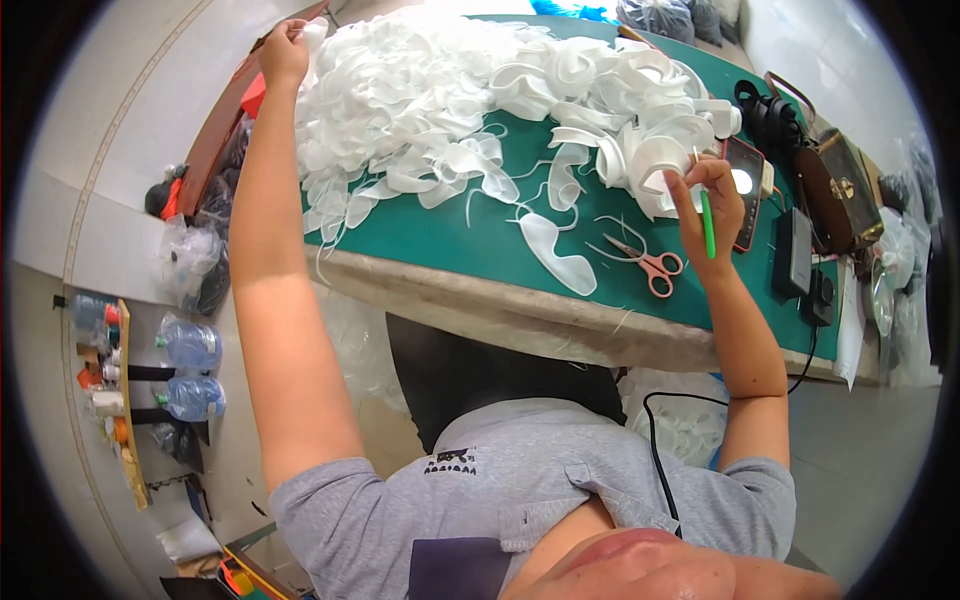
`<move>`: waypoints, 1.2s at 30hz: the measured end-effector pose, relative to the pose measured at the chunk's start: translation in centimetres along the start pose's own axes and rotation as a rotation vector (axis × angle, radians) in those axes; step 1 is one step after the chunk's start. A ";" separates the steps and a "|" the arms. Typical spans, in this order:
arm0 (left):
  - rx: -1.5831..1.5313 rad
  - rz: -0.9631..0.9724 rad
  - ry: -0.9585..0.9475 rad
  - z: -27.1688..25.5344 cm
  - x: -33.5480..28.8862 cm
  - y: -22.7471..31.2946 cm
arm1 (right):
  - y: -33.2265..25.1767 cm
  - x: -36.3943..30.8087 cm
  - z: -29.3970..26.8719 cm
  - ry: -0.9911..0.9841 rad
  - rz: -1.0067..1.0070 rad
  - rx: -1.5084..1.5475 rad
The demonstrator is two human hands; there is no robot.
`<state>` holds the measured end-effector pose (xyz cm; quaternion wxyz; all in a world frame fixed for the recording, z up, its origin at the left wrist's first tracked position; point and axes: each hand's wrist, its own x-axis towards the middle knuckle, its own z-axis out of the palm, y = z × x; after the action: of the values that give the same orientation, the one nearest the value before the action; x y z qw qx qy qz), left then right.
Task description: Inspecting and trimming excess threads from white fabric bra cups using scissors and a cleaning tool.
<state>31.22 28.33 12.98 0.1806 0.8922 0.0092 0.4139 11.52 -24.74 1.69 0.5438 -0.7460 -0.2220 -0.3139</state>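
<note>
My left hand is stretched to the far left end of the table, its fingers closed on a small white piece. Beside it spreads a big heap of white curved fabric-like pieces with thin loops and strips. My right hand is closed around a slim green-handled tool, whose exact kind I cannot make out. Its fingertips are by a stack of rolled white pieces. Nearer to me lie one single white curved piece and scissors with pink handles.
The green tabletop has a pale, cloth-like front edge. To the right are a phone with a lit screen, a black box, a cable and a brown bag. Water bottles stand on the left side.
</note>
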 end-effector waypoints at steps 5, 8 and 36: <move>0.055 0.038 -0.290 5.6 -2.6 0.1 | -0.3 -0.2 -0.3 -0.026 0.013 -0.043; 0.007 0.325 -0.117 4.9 -6.3 3.4 | -1.2 0.7 0.2 0.001 -0.136 -0.130; -1.873 -0.591 -0.443 -4.9 -31.9 30.1 | -6.2 -1.5 2.5 -0.387 -0.083 0.433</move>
<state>2.62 -3.59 2.38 0.9023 0.4098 -0.1329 0.0179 6.82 -20.43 4.26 0.6248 -0.6489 -0.4135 -0.1330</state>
